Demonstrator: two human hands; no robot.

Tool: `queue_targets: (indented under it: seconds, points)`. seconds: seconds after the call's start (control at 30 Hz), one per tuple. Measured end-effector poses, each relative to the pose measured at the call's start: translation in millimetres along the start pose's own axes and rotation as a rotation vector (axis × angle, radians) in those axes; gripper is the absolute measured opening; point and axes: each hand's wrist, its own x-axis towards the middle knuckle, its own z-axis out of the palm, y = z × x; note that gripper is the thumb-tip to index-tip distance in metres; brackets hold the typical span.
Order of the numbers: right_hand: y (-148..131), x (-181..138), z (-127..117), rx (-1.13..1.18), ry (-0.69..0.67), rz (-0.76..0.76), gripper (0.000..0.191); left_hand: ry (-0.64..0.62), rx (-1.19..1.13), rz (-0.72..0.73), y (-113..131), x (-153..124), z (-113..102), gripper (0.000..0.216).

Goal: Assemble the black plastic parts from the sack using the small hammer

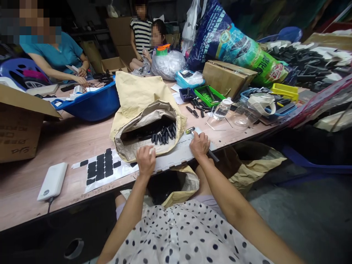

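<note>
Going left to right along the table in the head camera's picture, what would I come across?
White rectangular device, white sheet bearing black pads, left hand, right hand, clear bottle, clear jug.

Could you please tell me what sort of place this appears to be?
Probably a small workshop: an open sack with black parts inside lies on the long table, a green tray sits farther back, and a large heap of dark pieces is piled at the right.

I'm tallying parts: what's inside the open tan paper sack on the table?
Inside the open tan paper sack, small black tapered pieces are bunched towards the right. Deeper contents can't be seen: shadow and its upper side hide them.
</note>
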Motion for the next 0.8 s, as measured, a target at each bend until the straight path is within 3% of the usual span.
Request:
queue_targets:
  seconds: [0.13,0.23,0.37,0.53,0.67,0.8]
  points:
    - [-1.6,-0.7,0.5,-0.001,-0.001,-0.001,0.041,-0.014,0.127,-0.234,-7.2,66.3,4.2,0.024]
    - [-3.5,-1.4,0.6,-0.012,0.000,-0.001,0.042,-0.120,0.187,-0.295,-14.8,84.1,7.2,0.017]
    - [-4.3,-2.0,1.3,-0.026,0.005,-0.004,0.040,-0.132,0.193,-0.283,-20.7,77.7,4.7,0.007]
    - [-2.9,-2.1,0.7,-0.033,0.001,-0.012,0.041,-0.047,0.062,-0.113,-10.1,63.2,-7.2,0.012]
    - [-3.5,-2.4,-1.5,-0.021,-0.017,0.005,0.039,-0.095,0.000,-0.031,2.3,45.9,-10.9,0.008]
    - [-4.6,1.5,-5.2,0.022,-0.035,0.031,0.036,-0.201,-0.089,0.120,-0.5,14.7,-10.9,0.010]
